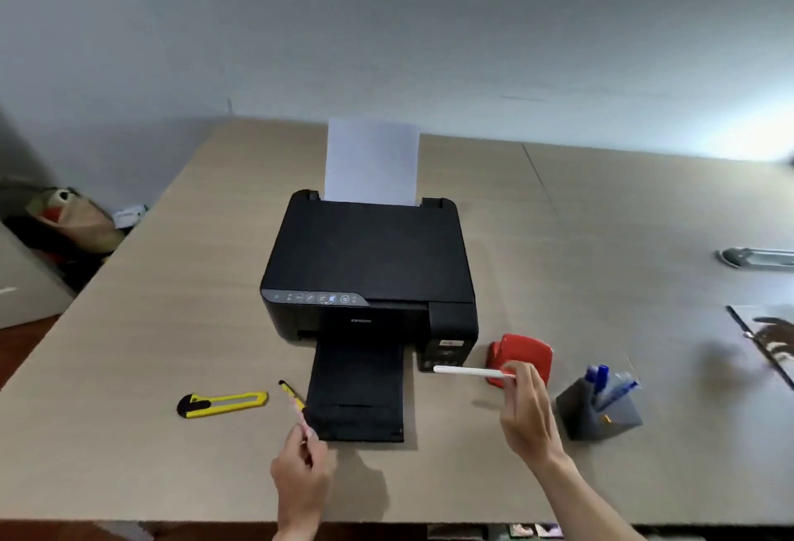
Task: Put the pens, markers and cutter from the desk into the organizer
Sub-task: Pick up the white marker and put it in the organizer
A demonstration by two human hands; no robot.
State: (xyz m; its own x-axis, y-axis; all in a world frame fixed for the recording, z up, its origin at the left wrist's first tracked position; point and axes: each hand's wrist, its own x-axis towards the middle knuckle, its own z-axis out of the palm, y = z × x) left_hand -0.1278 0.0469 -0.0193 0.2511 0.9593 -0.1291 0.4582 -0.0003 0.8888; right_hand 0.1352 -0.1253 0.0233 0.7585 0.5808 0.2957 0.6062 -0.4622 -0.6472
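Note:
My left hand (300, 476) holds a yellow and pink pen (293, 403) by its lower end, tip pointing up and away, just left of the printer's output tray. My right hand (526, 407) pinches a white pen (468, 371) held level, pointing left, in front of a red object. A yellow and black cutter (221, 404) lies flat on the desk, to the left of my left hand. The dark grey organizer (578, 411) stands right of my right hand, with several blue pens (603, 383) upright in it.
A black printer (369, 265) with a sheet of paper in its rear feed sits mid-desk, its output tray (356, 390) extended toward me. A red object (522, 353) stands between printer and organizer. A dark booklet (769, 338) lies at the right edge. The desk's front edge is close.

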